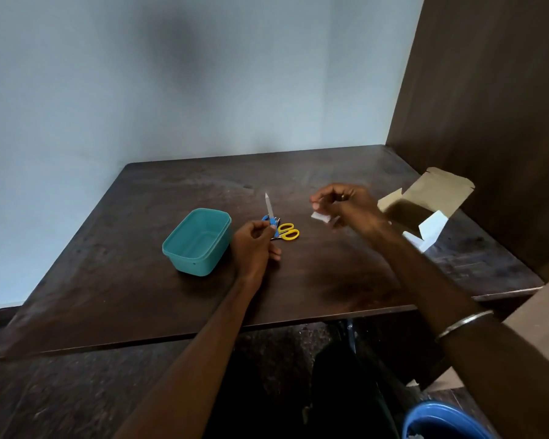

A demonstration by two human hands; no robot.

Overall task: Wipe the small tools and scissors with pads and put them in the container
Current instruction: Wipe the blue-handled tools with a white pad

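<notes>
Two bare hands work above a dark brown wooden table (314,280). The left hand (254,245) pinches a slim silver metal tool with a blue handle (269,210) by its lower end, the pointed tip standing upright, just right of the open teal plastic container (184,258). The right hand (346,204), slightly blurred, has its fingers curled round a small white pad (320,218), held well apart from the tool. Yellow-handled scissors (288,231) lie flat on the table beside a few further small metal tools (276,222), partly hidden behind the left hand; their number cannot be told. An opened brown cardboard box (431,198) stands at the right edge, near the brown side panel.

Handling, as judged: the tool looks light, rigid and smooth, so it may slip under a loose pinch; the blue handle appears the safer hold, leaving the shaft free for wiping and the point away from the fingers. The pad seems soft and pliable, suited to folding round the shaft. The scissors are probably best lifted by their yellow loops
</notes>
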